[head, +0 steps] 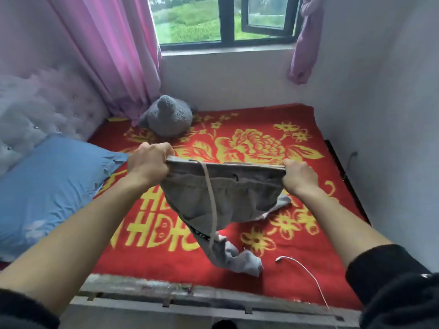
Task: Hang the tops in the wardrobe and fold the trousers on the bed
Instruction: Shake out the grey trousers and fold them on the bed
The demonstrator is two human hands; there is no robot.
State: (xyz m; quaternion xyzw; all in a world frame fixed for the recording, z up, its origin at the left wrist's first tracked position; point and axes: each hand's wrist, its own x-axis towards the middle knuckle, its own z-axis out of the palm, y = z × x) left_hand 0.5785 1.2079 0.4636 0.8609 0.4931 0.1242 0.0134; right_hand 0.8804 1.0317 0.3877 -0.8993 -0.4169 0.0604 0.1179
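Grey drawstring trousers (237,200) hang in the air above the bed (297,269), held up by the waistband. My left hand (148,161) grips the left end of the waistband and my right hand (299,176) grips the right end. The waistband is stretched level between them. A pale drawstring dangles down the front. The legs droop and their crumpled ends rest on the red and yellow blanket near the foot of the bed. No wardrobe or tops are in view.
A blue pillow (45,193) lies at the left by the padded headboard (35,110). A grey plush toy (167,118) sits at the far side under the window. A white cable (306,274) trails over the bed's near right corner. Walls close in the far and right sides.
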